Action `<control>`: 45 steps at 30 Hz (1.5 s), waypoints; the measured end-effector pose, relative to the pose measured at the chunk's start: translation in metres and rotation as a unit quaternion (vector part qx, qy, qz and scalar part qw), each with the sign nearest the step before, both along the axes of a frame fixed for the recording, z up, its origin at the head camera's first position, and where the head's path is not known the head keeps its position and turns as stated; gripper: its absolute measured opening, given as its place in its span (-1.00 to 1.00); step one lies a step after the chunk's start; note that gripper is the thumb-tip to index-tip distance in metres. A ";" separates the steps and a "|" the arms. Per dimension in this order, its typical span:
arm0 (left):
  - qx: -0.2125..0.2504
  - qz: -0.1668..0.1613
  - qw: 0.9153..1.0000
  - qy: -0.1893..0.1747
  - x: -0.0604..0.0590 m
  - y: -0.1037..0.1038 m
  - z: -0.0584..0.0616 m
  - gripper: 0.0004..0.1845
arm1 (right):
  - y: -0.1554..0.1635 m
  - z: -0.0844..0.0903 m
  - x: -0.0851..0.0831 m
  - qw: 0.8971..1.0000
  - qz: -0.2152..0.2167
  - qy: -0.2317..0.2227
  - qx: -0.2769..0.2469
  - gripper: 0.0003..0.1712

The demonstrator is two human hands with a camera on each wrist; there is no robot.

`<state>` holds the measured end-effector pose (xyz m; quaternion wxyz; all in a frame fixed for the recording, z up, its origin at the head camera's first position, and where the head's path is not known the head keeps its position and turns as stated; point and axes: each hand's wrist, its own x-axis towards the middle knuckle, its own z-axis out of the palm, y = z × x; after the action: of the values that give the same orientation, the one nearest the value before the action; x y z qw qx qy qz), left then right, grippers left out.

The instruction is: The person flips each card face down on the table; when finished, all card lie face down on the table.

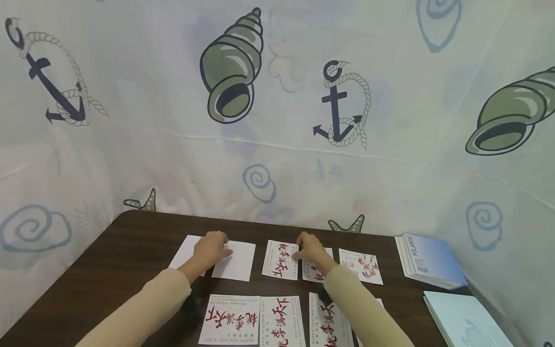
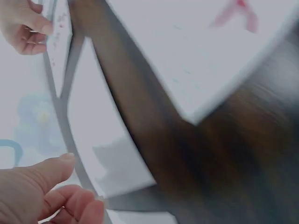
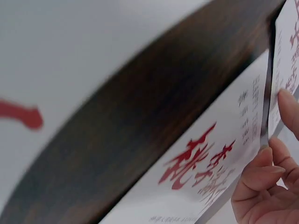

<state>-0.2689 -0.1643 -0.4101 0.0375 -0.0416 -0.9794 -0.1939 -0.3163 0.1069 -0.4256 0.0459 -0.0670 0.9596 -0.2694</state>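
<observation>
My left hand [image 1: 210,249] is over two blank white cards at the back left, its thumb extended over the right blank card [image 1: 237,264]. In the left wrist view its thumb and fingers [image 2: 88,210] are apart with nothing between them. My right hand [image 1: 313,251] reaches to the back row of printed cards. Its thumb touches the edge of a card with red brush writing [image 1: 277,265], and its other fingers lie by the gap beside the neighbouring red-lettered card [image 3: 205,158]. That neighbour is partly hidden behind the hand. The left blank card [image 1: 184,251] is partly covered by the left hand.
A flower-printed card [image 1: 362,266] lies right of the right hand. Nearer me is a row of red-lettered cards [image 1: 230,320], partly under the right forearm. Blue-white booklets [image 1: 433,260] and a pale green book [image 1: 468,320] lie at the right of the dark table [image 1: 130,255].
</observation>
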 end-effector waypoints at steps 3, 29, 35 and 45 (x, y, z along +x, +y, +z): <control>0.042 -0.020 0.999 0.011 -0.009 0.014 0.002 -0.69 | 0.004 0.000 -0.001 1.000 0.001 -0.002 -0.010 -0.52; 0.194 0.021 0.981 0.004 -0.044 0.088 -0.012 -0.83 | -0.004 -0.012 0.014 0.987 0.019 0.111 -0.117 -0.67; 0.192 0.023 0.981 0.010 -0.046 0.085 -0.006 -0.85 | -0.029 -0.006 0.030 0.977 0.056 0.054 -0.199 -0.72; 0.192 0.014 0.981 0.015 -0.042 0.085 0.001 -0.85 | -0.050 -0.004 0.044 0.974 0.048 0.024 -0.220 -0.62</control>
<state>-0.3106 -0.0797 -0.4088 0.0625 -0.0229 -0.9239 -0.3768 -0.2719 0.0569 -0.4295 0.0203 -0.1278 0.8734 -0.4694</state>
